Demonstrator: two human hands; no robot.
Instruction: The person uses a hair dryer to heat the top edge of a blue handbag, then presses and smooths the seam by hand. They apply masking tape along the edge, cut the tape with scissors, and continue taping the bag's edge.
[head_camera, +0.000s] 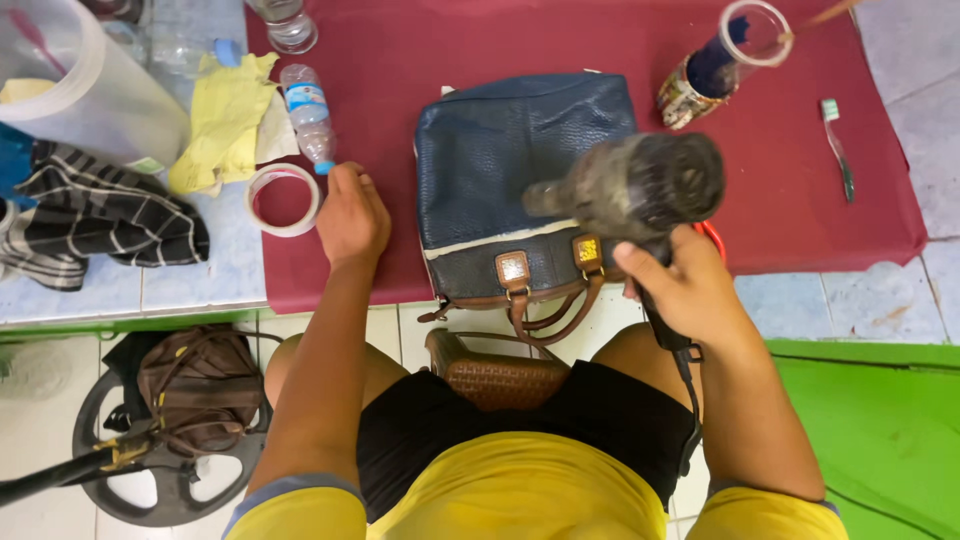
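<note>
A dark hair dryer (640, 185), gripped by its handle in the right hand (685, 290), hovers just above the navy leather handbag (515, 175), its barrel lying roughly crosswise with the wide end toward the right and the narrower end pointing left over the bag's brown-trimmed front edge. Nearest the person, a brown woven bag (495, 378) sits between the knees, just below the handbag's drooping straps. The left hand (350, 215), fingers curled into a loose fist, rests on the maroon cloth (800, 200) left of the handbag, holding nothing. Just beyond it lie a roll of tape (283, 199) and a small plastic bottle (308, 115); a yellow rag (225, 120) sits further left. Right of the handbag, a tilted jar (715, 65) and a toothbrush (836, 148) lie on the cloth. The cloth covers a pale tiled ledge (180, 280).
</note>
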